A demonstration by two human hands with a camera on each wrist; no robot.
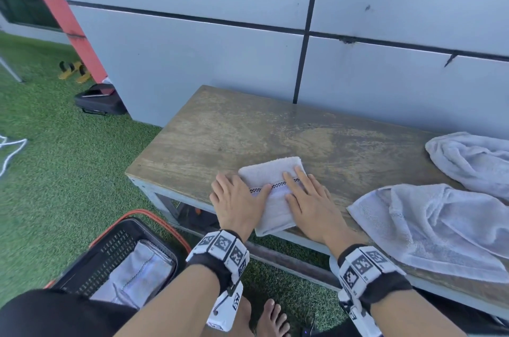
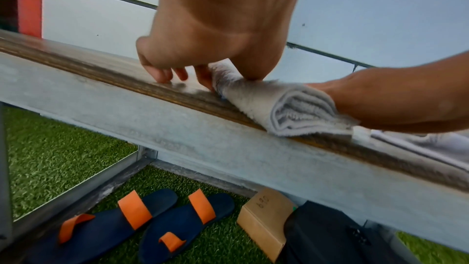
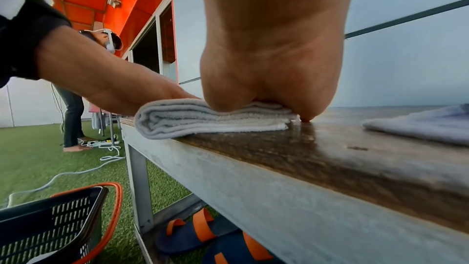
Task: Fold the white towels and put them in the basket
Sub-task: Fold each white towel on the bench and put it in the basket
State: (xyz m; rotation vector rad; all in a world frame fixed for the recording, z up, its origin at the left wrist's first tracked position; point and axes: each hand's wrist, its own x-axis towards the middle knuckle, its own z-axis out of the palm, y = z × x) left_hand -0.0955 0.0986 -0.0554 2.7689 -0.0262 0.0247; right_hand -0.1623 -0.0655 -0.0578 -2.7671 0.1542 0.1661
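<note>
A folded white towel (image 1: 271, 193) with a checked stripe lies at the front edge of the wooden bench (image 1: 248, 127). My left hand (image 1: 237, 198) lies flat along its left side, thumb over the stripe and fingers touching the bench beside it. My right hand (image 1: 308, 198) presses flat on the towel's right half. From the left wrist the towel (image 2: 291, 107) shows its stacked layers, as it does from the right wrist (image 3: 203, 117). Two unfolded white towels (image 1: 440, 226) (image 1: 473, 160) lie on the bench to the right. The black basket (image 1: 115, 251) with orange handles stands on the grass at lower left, holding a folded towel (image 1: 135, 270).
A grey panelled wall (image 1: 385, 74) runs directly behind the bench. Blue-and-orange sandals (image 2: 152, 218), a cardboard box (image 2: 266, 214) and a dark bag lie under the bench. Another person (image 3: 73, 107) stands on the grass to the left, near a white cable (image 3: 76, 172).
</note>
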